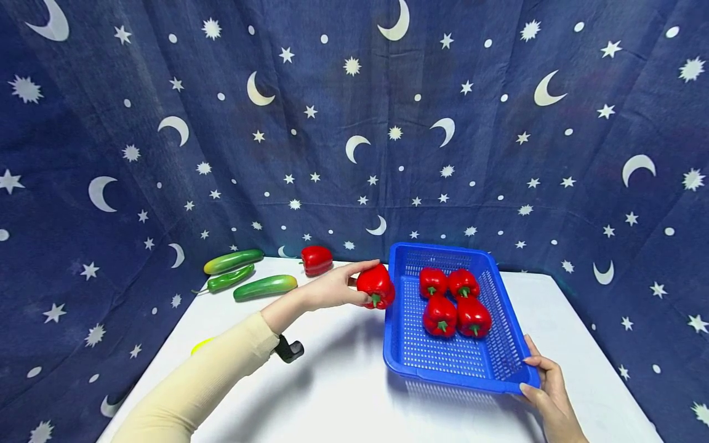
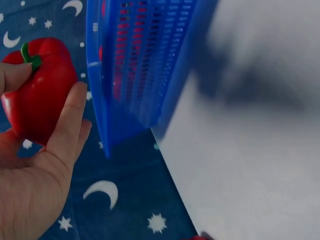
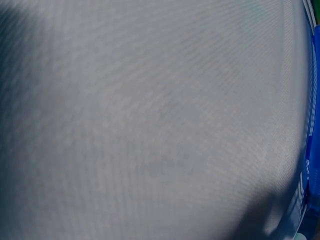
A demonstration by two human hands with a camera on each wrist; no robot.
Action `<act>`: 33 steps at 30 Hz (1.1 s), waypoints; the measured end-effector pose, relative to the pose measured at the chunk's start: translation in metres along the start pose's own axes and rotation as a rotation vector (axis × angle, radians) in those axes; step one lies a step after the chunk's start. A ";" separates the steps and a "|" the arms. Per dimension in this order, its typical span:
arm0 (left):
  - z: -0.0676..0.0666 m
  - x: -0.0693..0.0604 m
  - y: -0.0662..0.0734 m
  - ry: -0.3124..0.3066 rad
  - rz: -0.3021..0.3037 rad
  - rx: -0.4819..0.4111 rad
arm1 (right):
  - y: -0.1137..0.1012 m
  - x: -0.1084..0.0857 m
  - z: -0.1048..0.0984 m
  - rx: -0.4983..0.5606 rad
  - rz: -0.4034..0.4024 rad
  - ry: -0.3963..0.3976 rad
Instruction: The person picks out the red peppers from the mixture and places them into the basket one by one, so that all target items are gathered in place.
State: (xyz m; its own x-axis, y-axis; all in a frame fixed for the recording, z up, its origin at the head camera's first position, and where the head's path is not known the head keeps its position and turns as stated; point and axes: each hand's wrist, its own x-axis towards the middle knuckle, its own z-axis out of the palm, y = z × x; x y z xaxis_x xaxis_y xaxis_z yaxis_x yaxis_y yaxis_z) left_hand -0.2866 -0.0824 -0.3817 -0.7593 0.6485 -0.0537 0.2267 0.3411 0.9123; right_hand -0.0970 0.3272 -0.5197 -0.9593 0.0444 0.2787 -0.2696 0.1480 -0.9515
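Note:
My left hand point(image 1: 332, 288) holds a red bell pepper point(image 1: 375, 284) above the table, just outside the left rim of a blue plastic basket point(image 1: 391, 344). In the left wrist view, the thumb lies by the green stem of this bell pepper point(image 2: 47, 95) and the fingers support its other side. Inside the basket, several red bell peppers point(image 1: 441, 315) sit grouped toward the middle and back. My right hand point(image 1: 551, 394) grips the basket's near right corner, thumb and fingers at the rim. The right wrist view shows mostly blurred white tabletop, with the basket point(image 3: 314, 125) at its right edge.
Another red bell pepper point(image 1: 317, 261) lies at the table's back edge. Two cucumbers point(image 1: 266, 287) and a long green chili pepper point(image 1: 229, 279) lie at the back left. Something yellow point(image 1: 202, 345) shows partly behind the left sleeve. A starry blue curtain point(image 1: 332, 123) surrounds the white table point(image 1: 332, 394).

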 end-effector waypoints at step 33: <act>0.090 0.045 0.059 -0.273 -0.085 0.008 | -0.004 0.000 0.000 -0.071 0.034 0.003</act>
State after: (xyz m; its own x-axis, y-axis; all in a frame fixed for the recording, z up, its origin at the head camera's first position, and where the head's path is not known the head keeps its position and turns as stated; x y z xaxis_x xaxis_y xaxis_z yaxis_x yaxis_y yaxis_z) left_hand -0.2525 0.0282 -0.3669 -0.5841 0.7761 -0.2379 0.1747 0.4064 0.8968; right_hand -0.0961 0.3268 -0.5156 -0.9675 0.0535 0.2472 -0.2304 0.2165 -0.9487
